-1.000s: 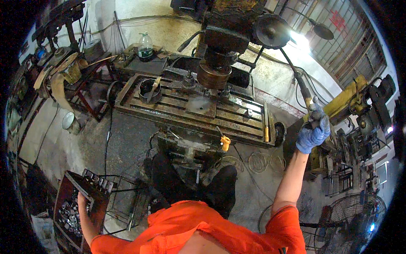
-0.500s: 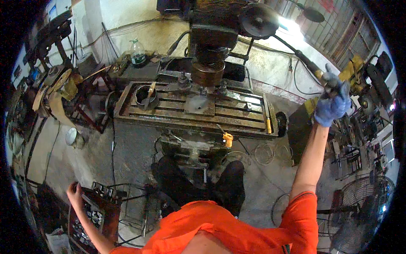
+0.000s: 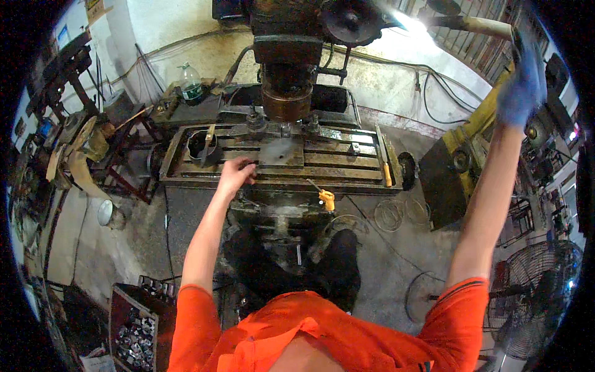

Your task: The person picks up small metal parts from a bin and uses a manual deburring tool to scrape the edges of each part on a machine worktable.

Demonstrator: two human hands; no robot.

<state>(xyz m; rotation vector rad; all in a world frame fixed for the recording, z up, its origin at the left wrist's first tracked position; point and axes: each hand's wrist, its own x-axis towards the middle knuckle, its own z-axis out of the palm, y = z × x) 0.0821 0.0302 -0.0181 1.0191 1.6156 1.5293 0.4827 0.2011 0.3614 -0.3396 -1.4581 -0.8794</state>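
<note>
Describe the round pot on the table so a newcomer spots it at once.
Find the long slotted table under the dark machine head. Toward its left end, beyond and left of the bare left hand, sits the pot. Dark, round and open-topped, it is the table's only such vessel, with a pale flat handle leaning across its rim.

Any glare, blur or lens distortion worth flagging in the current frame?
Head view: strong glare from the lamp, upper right, with wet-looking glints on the metal table; head view: gloved right hand smeared, left hand clearer; head view: fisheye distortion, black corners.
</note>
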